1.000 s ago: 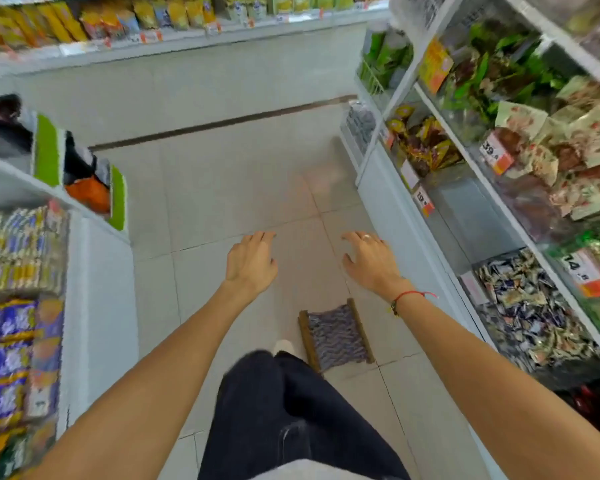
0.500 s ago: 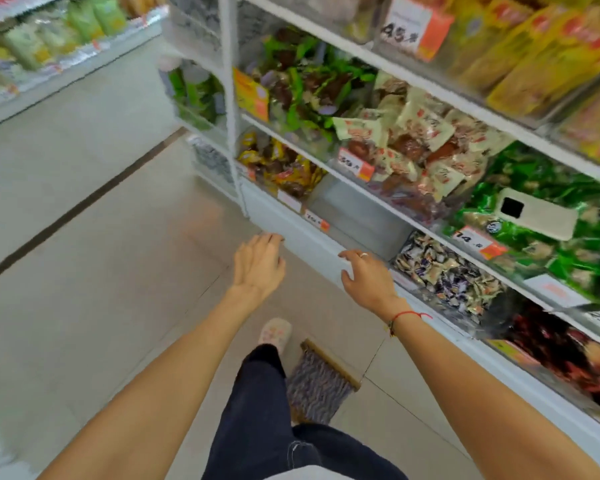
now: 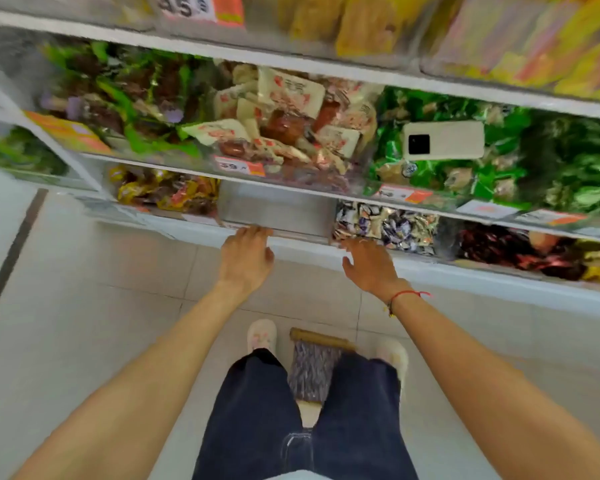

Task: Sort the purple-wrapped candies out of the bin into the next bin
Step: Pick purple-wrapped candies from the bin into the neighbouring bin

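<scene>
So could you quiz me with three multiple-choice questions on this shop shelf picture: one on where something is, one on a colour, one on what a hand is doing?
1. Where does the phone lie?
A. on the floor
B. on the green-wrapped sweets in a middle-shelf bin
C. in the left hand

2. What colour is the cord on the right wrist?
A. red
B. blue
C. white

3. What is the right hand holding?
A. a purple candy
B. a price tag
C. nothing

Answers:
1 B, the pale phone rests on top of the green packets.
2 A, a thin red string circles the wrist.
3 C, its fingers are spread at the front of the mixed candy bin, gripping nothing.
</scene>
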The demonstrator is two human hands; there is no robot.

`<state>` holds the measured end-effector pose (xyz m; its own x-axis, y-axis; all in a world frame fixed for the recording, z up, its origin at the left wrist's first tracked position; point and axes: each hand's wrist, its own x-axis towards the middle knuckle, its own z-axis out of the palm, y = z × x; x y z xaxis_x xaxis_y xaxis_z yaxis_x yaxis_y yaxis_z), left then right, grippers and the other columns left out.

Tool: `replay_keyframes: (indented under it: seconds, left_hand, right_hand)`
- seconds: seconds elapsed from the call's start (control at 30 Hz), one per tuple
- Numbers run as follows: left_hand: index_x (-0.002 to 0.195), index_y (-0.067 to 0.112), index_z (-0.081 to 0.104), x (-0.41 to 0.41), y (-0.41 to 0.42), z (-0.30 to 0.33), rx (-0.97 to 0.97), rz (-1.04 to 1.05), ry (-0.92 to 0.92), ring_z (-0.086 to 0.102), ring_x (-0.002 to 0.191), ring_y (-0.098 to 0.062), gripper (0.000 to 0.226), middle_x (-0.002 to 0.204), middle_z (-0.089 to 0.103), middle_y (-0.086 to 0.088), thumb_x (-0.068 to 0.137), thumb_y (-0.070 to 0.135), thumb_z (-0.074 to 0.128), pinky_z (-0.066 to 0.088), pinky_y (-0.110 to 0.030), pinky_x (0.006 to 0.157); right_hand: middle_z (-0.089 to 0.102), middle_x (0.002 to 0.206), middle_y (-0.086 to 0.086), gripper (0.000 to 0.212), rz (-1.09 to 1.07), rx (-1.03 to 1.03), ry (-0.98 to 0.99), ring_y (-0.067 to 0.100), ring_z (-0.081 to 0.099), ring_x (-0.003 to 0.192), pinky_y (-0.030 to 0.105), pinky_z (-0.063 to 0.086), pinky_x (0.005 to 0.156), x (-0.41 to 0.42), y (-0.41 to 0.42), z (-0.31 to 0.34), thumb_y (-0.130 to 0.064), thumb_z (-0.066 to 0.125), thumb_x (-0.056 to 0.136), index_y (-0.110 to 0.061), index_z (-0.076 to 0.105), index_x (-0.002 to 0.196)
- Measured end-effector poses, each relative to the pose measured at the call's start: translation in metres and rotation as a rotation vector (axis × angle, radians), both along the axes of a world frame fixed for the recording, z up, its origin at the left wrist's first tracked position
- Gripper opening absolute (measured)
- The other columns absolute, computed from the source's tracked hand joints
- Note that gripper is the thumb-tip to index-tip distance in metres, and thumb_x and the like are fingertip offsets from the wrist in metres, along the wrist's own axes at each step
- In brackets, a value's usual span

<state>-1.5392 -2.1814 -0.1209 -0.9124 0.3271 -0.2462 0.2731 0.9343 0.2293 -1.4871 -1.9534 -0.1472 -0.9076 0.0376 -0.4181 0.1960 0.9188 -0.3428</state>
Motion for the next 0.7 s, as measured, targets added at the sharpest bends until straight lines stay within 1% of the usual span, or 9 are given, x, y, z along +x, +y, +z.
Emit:
replay_keyframes:
  seconds: [0.17, 0.27, 0.37, 0.43, 0.5, 0.57, 0.6, 0.67, 0.7]
  left_hand:
    - [0.125, 0.016, 0.060, 0.004, 0.034, -0.044, -0.009, 0.041, 0.056, 0.055, 0.117, -0.025, 0.036, 0.128, 0.060, -0.005, 0.090, 0.013, 0.053, 0.043, -0.039, 0.097]
    - [0.121, 0.014, 0.063, 0.001, 0.063, -0.085, -0.020, 0.064, 0.081, 0.056, 0.118, -0.027, 0.035, 0.125, 0.063, -0.008, 0.086, 0.009, 0.058, 0.042, -0.041, 0.103]
    - [0.122, 0.012, 0.063, -0.009, 0.083, -0.127, -0.016, 0.080, 0.096, 0.056, 0.119, -0.029, 0.036, 0.126, 0.063, -0.010, 0.085, 0.010, 0.064, 0.043, -0.044, 0.104]
    - [0.125, 0.012, 0.062, -0.021, 0.090, -0.154, -0.018, 0.050, 0.105, 0.054, 0.122, -0.029, 0.036, 0.129, 0.061, -0.011, 0.088, 0.014, 0.062, 0.041, -0.044, 0.106]
    - [0.126, 0.013, 0.062, -0.036, 0.093, -0.185, -0.026, 0.004, 0.130, 0.053, 0.123, -0.029, 0.035, 0.130, 0.060, -0.011, 0.091, 0.017, 0.060, 0.040, -0.045, 0.106]
    - [0.127, 0.015, 0.061, -0.049, 0.093, -0.219, -0.047, -0.060, 0.164, 0.053, 0.124, -0.029, 0.033, 0.131, 0.059, -0.010, 0.096, 0.024, 0.053, 0.038, -0.046, 0.107]
    - [0.129, 0.017, 0.060, -0.053, 0.093, -0.237, -0.057, -0.091, 0.172, 0.052, 0.125, -0.029, 0.035, 0.132, 0.059, -0.009, 0.099, 0.029, 0.046, 0.036, -0.046, 0.108]
    - [0.132, 0.021, 0.058, -0.059, 0.089, -0.273, -0.068, -0.133, 0.181, 0.050, 0.128, -0.027, 0.045, 0.135, 0.057, -0.006, 0.101, 0.038, 0.029, 0.032, -0.047, 0.111]
    - [0.133, 0.023, 0.056, -0.059, 0.086, -0.290, -0.065, -0.146, 0.205, 0.049, 0.129, -0.026, 0.048, 0.136, 0.056, -0.005, 0.101, 0.039, 0.024, 0.029, -0.046, 0.113]
  right_hand:
    - [0.052, 0.135, 0.007, 0.039, 0.033, 0.054, -0.096, 0.025, 0.045, 0.127, 0.035, 0.035, 0.101, 0.017, 0.053, -0.034, -0.015, 0.046, 0.096, -0.017, 0.048, 0.135]
    - [0.049, 0.141, 0.006, 0.044, 0.076, 0.105, -0.038, 0.023, 0.042, 0.131, 0.034, 0.031, 0.107, 0.011, 0.083, -0.067, -0.014, 0.046, 0.096, -0.017, 0.045, 0.139]
    - [0.049, 0.143, 0.006, 0.046, 0.102, 0.124, 0.041, 0.023, 0.040, 0.134, 0.034, 0.028, 0.112, -0.006, 0.099, -0.106, -0.016, 0.049, 0.096, -0.015, 0.043, 0.141]
    - [0.048, 0.144, 0.008, 0.047, 0.127, 0.140, 0.084, 0.025, 0.038, 0.136, 0.038, 0.026, 0.114, -0.018, 0.103, -0.135, -0.019, 0.051, 0.096, -0.013, 0.044, 0.142]
    - [0.045, 0.146, 0.009, 0.051, 0.162, 0.155, 0.132, 0.028, 0.036, 0.139, 0.043, 0.025, 0.115, -0.028, 0.104, -0.167, -0.025, 0.054, 0.095, -0.016, 0.042, 0.143]
    - [0.045, 0.147, 0.009, 0.054, 0.178, 0.166, 0.226, 0.031, 0.037, 0.138, 0.048, 0.025, 0.115, -0.036, 0.106, -0.201, -0.034, 0.054, 0.095, -0.020, 0.041, 0.145]
    - [0.045, 0.146, 0.008, 0.054, 0.177, 0.173, 0.287, 0.032, 0.038, 0.137, 0.049, 0.025, 0.114, -0.039, 0.108, -0.217, -0.039, 0.052, 0.095, -0.022, 0.041, 0.144]
    - [0.043, 0.148, 0.007, 0.056, 0.170, 0.178, 0.403, 0.031, 0.038, 0.137, 0.049, 0.024, 0.115, -0.041, 0.114, -0.250, -0.046, 0.046, 0.095, -0.023, 0.040, 0.145]
    - [0.040, 0.149, 0.006, 0.056, 0.172, 0.178, 0.459, 0.030, 0.036, 0.138, 0.049, 0.024, 0.116, -0.041, 0.117, -0.265, -0.047, 0.044, 0.095, -0.023, 0.039, 0.146]
